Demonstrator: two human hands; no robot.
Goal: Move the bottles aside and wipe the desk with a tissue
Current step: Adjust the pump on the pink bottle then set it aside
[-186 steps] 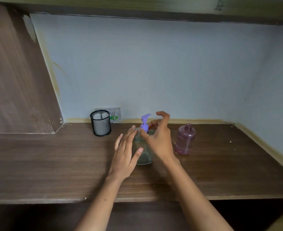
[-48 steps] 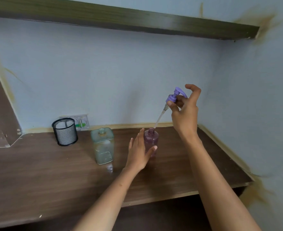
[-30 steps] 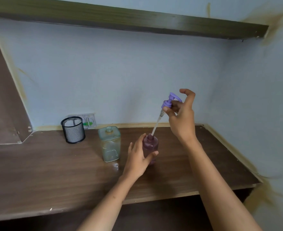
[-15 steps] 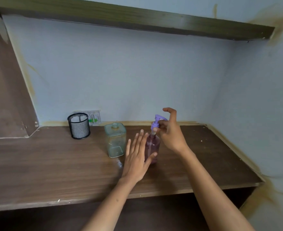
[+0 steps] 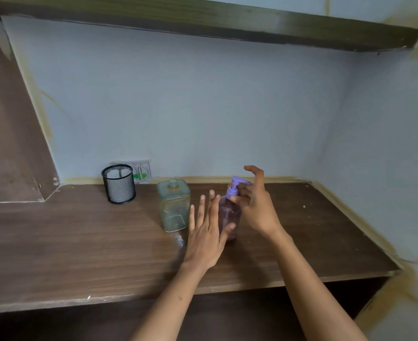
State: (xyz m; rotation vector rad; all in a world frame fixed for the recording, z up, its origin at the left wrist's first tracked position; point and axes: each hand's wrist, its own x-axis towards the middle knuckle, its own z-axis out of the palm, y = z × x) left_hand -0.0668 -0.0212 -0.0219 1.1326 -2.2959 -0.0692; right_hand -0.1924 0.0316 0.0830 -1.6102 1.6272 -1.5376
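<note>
The pink bottle [image 5: 230, 215] stands upright on the counter [image 5: 80, 244], long axis vertical, near the middle and a little toward the right. The purple pump [image 5: 235, 185] sits on its neck, nozzle pointing right and away from me, toward the back wall. My right hand [image 5: 257, 207] pinches the pump's collar between thumb and curled fingers, with the index finger lifted clear above the nozzle. My left hand [image 5: 206, 235] is open, fingers straight and pointing up, the thumb laid against the lower front of the pink bottle and the fingers along its left side.

Just left of it stands the green bottle [image 5: 174, 205], square-sided, upright, its neck open and uncapped. The two bottles are close but apart. A pale smear [image 5: 179, 241] lies on the counter in front of the green bottle.

A black mesh cup [image 5: 118, 183] stands further left, near the wall, with a socket [image 5: 142, 170] behind it. I can read no label or writing on either bottle.
</note>
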